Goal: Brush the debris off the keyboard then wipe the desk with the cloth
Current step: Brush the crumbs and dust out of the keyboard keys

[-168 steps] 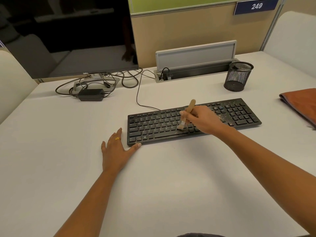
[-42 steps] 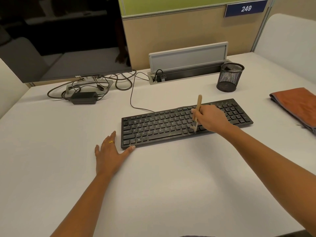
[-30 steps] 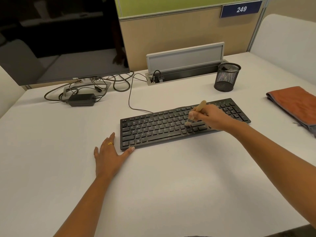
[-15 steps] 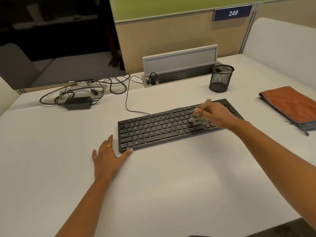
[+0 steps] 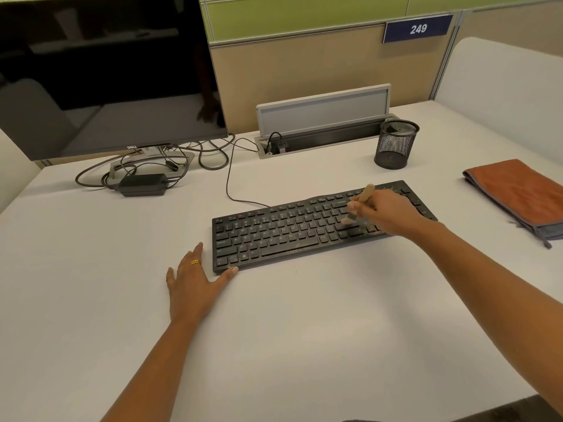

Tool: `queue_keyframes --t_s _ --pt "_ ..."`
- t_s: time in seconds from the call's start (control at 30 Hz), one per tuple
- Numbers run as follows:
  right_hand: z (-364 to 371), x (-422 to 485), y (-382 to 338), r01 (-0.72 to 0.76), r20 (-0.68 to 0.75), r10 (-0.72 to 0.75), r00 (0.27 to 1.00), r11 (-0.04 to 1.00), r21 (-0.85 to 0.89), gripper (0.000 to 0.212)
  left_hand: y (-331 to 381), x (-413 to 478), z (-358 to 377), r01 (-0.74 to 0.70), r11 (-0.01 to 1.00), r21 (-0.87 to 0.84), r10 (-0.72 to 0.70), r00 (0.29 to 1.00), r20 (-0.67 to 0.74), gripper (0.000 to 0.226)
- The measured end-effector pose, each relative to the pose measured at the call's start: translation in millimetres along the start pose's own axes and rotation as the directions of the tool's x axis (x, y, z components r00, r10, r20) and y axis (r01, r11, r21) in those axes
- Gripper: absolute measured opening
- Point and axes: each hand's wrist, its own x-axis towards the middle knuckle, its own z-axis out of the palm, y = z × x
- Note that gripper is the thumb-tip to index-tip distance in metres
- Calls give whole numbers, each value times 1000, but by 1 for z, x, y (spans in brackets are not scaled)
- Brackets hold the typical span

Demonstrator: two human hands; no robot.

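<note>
A black keyboard [image 5: 283, 233] lies across the middle of the white desk [image 5: 304, 330], with pale crumbs on its right keys and near its front edge. My right hand [image 5: 387, 213] is over the keyboard's right part, shut on a small wooden-handled brush [image 5: 362, 197] whose bristles touch the keys. My left hand [image 5: 195, 284] rests flat on the desk with fingers apart, its thumb against the keyboard's front left corner. A folded orange cloth [image 5: 518, 193] with a grey edge lies at the desk's right side, apart from both hands.
A dark monitor [image 5: 106, 74] stands at the back left, with tangled cables and a black power brick [image 5: 143, 184] under it. A grey cable box [image 5: 323, 120] and a black mesh pen cup [image 5: 396, 144] sit at the back. The keyboard's cable [image 5: 231, 184] runs back to the box.
My right hand has worked the brush rightwards along the keys, from the keyboard's middle to its right part. The left hand has stayed at the front left corner. The camera view has shifted.
</note>
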Motion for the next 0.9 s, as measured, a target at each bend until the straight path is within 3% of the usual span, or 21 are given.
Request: queue_keyframes --t_s 0.13,0.3,0.37,0.43,0.5,0.57,0.73,0.9 --pt "-7 3 3 -70 -97 49 994 972 -223 43 0 -1 -1 7 1000 2 -7 1000 -5 91" --pt "2 2 -3 -16 -46 21 999 994 104 41 2 -1 -2 16 1000 -3 -16 1000 -1 91" --pt "5 1 -3 -31 -35 31 999 999 23 41 2 -2 -2 17 1000 -8 -17 1000 -3 91" --pt "3 0 -3 -81 -97 71 993 991 -103 41 3 -2 -2 18 1000 -10 -18 1000 -1 90" --pt "1 -4 -5 -95 -177 74 981 989 -116 31 4 -3 -3 26 1000 -12 -26 1000 -5 90" --pt "2 -8 -12 -77 -242 73 967 997 -6 19 4 -3 -2 23 1000 -12 -23 1000 -13 91" --pt "15 -13 -52 -13 -289 85 953 970 242 19 7 -12 -3 47 999 -12 -47 998 -30 92" --pt "35 -9 -115 80 -49 -63 997 793 604 33 7 -24 -3 72 997 6 -71 995 -63 91"
